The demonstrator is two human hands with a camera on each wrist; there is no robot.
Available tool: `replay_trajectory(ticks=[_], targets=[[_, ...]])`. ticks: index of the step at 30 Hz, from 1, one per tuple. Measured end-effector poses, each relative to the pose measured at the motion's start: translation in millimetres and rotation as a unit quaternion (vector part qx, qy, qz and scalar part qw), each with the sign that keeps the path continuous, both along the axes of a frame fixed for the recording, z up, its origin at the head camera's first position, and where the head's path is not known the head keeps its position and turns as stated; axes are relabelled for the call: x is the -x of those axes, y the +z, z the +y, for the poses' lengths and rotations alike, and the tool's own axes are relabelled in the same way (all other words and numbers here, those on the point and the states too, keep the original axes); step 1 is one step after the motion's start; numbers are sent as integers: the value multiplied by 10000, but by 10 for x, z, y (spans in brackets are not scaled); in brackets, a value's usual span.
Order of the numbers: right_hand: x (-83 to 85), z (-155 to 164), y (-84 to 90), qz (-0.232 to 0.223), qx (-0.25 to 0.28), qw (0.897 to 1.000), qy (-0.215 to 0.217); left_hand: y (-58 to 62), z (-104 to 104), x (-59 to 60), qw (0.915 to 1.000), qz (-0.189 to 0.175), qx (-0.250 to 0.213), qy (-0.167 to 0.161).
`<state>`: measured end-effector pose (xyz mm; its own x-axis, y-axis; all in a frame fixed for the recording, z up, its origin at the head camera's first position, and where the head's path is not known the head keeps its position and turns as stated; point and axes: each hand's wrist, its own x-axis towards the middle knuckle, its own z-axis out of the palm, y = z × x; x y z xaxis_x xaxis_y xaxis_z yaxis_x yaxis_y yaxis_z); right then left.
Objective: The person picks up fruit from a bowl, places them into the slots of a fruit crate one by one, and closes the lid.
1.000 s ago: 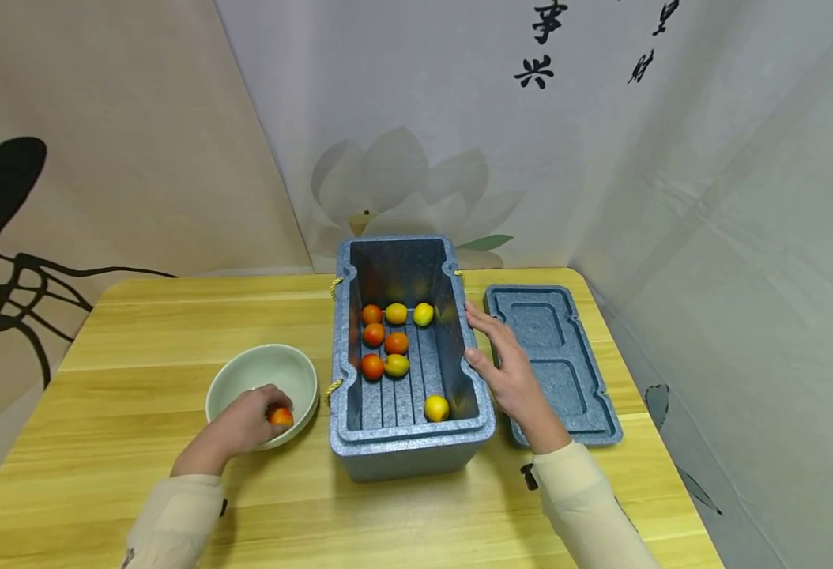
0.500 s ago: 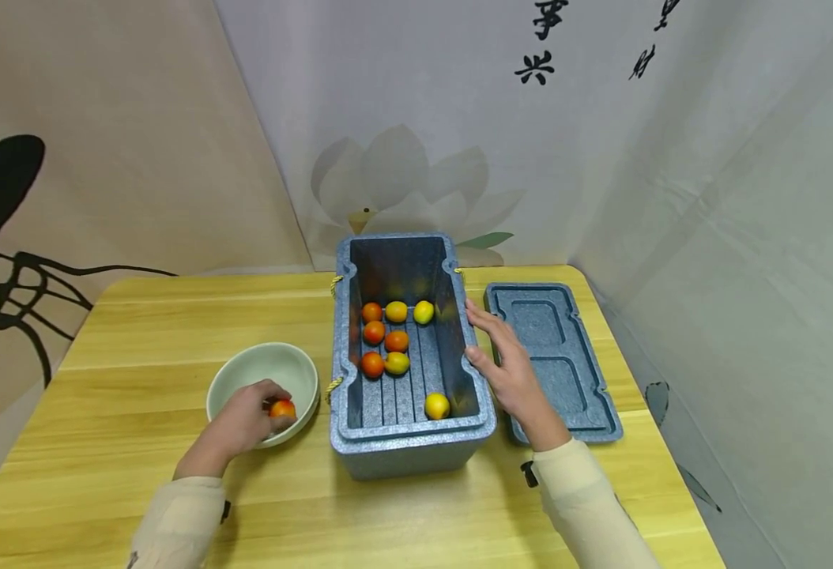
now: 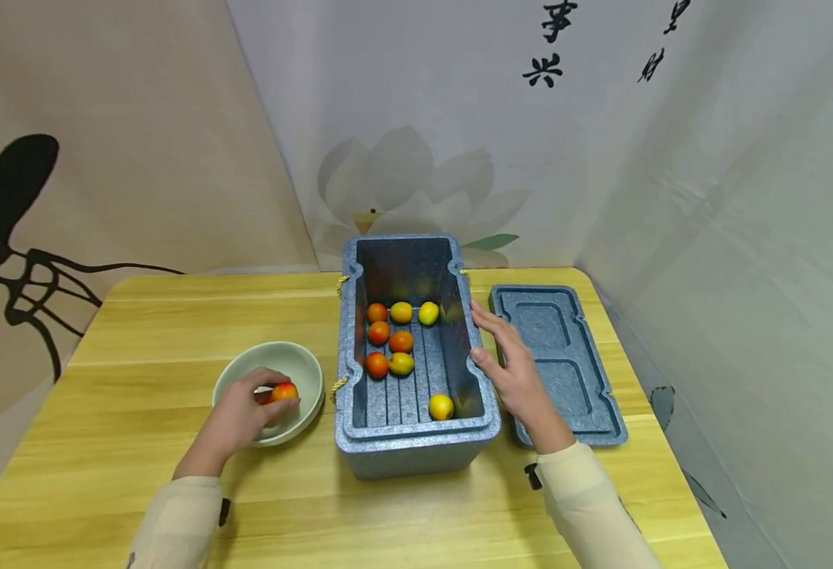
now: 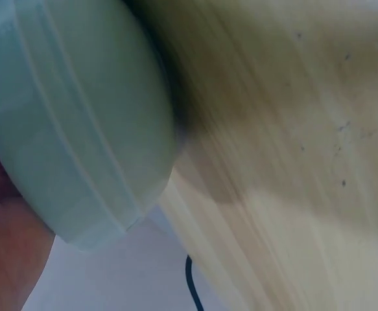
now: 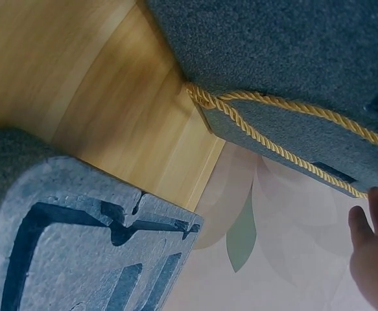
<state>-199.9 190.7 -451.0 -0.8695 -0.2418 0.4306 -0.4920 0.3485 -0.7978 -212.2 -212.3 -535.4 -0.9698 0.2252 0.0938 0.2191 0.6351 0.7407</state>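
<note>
My left hand (image 3: 246,415) grips a small orange-red fruit (image 3: 284,391) just over the pale green bowl (image 3: 303,367) on the wooden table. The bowl's outer wall (image 4: 78,142) fills the left wrist view. Right of the bowl stands an open blue-grey foam box (image 3: 416,435) holding several orange and yellow fruits (image 3: 388,348). My right hand (image 3: 512,367) rests flat with straight fingers against the box's right rim. The right wrist view shows the box's side (image 5: 292,58) with its yellow rope handle (image 5: 266,123) and my fingertips (image 5: 370,246).
The box's foam lid (image 3: 559,363) lies flat on the table just right of my right hand, also in the right wrist view (image 5: 65,233). Printed cloth backdrops close in the table behind and to the right. Bare yellow tabletop (image 3: 175,316) stretches to the left.
My left hand has lifted the orange-red fruit slightly up and toward the middle of the bowl. The right hand stays on the box rim.
</note>
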Motion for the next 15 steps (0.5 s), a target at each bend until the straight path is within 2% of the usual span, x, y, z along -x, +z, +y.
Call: replay_trajectory(ticks=[4, 11, 15], targets=[[16, -2, -2, 22, -12, 10000, -7, 18, -19, 31, 9999, 50, -17, 97], [15, 6, -15, 109, 30, 9999, 1, 103, -24, 72, 9993, -70, -244, 272], [9, 14, -24, 106, 11, 9999, -11, 173, -22, 94, 9987, 82, -373, 324]])
